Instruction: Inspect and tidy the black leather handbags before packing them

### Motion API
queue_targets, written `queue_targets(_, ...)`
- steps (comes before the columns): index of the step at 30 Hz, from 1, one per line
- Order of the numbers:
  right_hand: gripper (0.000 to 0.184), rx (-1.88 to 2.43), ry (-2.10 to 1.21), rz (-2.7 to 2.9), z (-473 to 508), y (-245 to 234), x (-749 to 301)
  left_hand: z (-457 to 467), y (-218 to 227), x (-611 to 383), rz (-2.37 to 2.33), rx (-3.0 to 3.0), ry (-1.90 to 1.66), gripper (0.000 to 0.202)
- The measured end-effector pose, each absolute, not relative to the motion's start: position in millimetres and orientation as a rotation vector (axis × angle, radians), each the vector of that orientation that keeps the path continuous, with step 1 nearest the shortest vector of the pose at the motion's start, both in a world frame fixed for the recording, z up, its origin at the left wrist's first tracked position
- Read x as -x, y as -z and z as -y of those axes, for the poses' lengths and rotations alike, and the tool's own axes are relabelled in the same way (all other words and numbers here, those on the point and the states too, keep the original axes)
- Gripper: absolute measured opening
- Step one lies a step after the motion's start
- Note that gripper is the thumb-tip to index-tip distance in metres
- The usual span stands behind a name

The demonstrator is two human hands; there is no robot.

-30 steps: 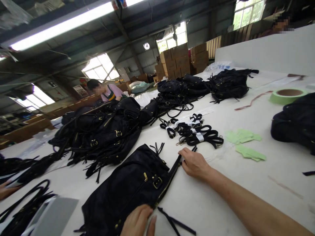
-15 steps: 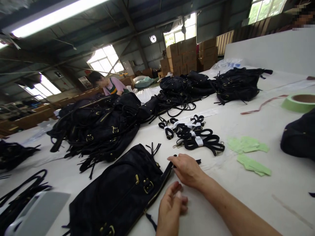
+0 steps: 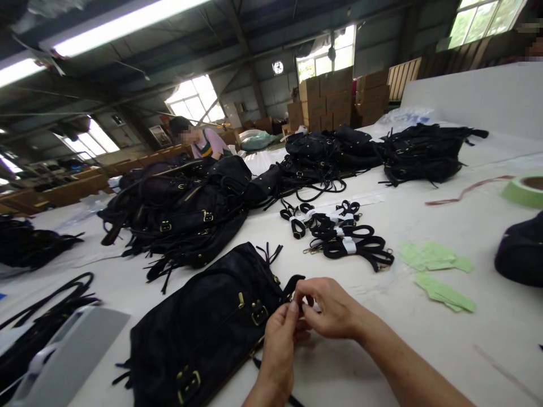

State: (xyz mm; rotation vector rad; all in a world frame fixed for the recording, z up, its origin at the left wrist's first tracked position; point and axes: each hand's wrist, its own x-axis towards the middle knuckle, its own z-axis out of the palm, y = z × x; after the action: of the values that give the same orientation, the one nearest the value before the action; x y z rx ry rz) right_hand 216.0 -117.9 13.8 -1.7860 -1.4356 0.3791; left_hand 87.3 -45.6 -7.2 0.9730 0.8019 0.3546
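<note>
A black handbag [image 3: 203,316] with brass buckles, a brass zipper pull and tassels lies flat on the white table. At its right end, a black zipper end [image 3: 292,284] rises off the table. My right hand [image 3: 331,308] is closed in a pinch on this piece, with thumb and forefinger curled together. Close against it, my left hand [image 3: 280,342] is also closed, its thumb and fingertips meeting on the same piece. My fingers hide the exact spot they grip.
Bundled black straps [image 3: 350,246] with white bands lie beyond my hands. Green paper slips [image 3: 445,291] and a green tape roll [image 3: 526,192] are on the right. Piled black bags [image 3: 182,209] cover the back left, near a grey plastic object [image 3: 80,350]. Across the table is a person [image 3: 207,144].
My left hand has moved up from open beside the bag to meet my right hand at the zipper end. The zipper end now bends upward. The view has shifted slightly.
</note>
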Motion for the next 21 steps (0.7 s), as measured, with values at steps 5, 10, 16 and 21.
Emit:
queue_targets(5,0.008,1.791,-0.232,1.561,114.6,-8.8,-207.2,40.1,5.5,-88.2,-0.754,-0.931,-0.367,0.054)
queue_targets(10,0.008,1.876,-0.189,1.378,114.1,-4.7,-208.5,32.1,13.6,-86.3,-0.818,-1.089,-0.320,0.060)
queue_targets(16,0.036,1.861,-0.355,1.107,111.7,-1.6,-222.6,34.2,12.6,-78.7,-0.864,-1.627,-0.233,0.062)
queue_targets(21,0.011,1.587,-0.485,1.134,100.3,6.5,-210.6,39.5,2.6,-76.0,-0.889,-2.255,-0.102,0.053)
